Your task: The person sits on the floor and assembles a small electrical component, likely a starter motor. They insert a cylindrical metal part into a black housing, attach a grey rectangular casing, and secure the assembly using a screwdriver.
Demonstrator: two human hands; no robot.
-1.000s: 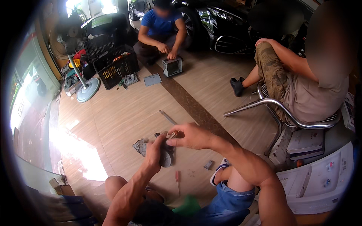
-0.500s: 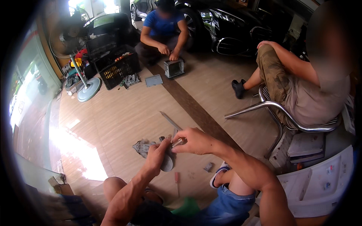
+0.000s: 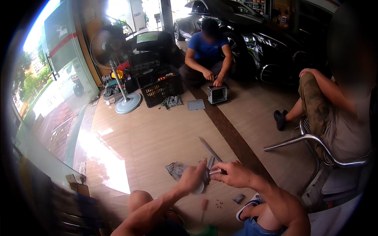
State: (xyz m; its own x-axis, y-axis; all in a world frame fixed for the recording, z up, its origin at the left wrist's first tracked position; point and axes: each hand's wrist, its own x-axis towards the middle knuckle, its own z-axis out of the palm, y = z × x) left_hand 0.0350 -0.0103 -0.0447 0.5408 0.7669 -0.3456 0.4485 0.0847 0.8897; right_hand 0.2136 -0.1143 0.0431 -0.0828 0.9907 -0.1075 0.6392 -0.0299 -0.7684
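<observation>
My right hand (image 3: 235, 174) is closed with thumb and fingers on a short shiny metal cylinder (image 3: 216, 172). My left hand (image 3: 191, 177) is closed beside it, its thumb up, at the cylinder's other end; what lies inside its fingers is hidden. Behind and below the left hand are a grey metal part (image 3: 176, 172) and a round grey disc (image 3: 199, 189), both partly covered. Just beyond the hands, a long grey metal bar (image 3: 210, 148) lies on the floor. Nearer to me are a red-handled screwdriver (image 3: 204, 204), several tiny pieces (image 3: 219, 203) and a small grey block (image 3: 238, 199).
Across the floor a person in blue (image 3: 206, 45) crouches, hands at a metal box (image 3: 217, 94). A flat grey plate (image 3: 196, 105), black crates (image 3: 159, 84) and a standing fan (image 3: 126, 103) are nearby. Another person sits on a metal chair (image 3: 299, 141) at right. Behind stands a black car (image 3: 271, 55).
The view has swung left, so everything sits farther right and lower in the picture. Both hands remain together at the metal cylinder, which now points more sideways.
</observation>
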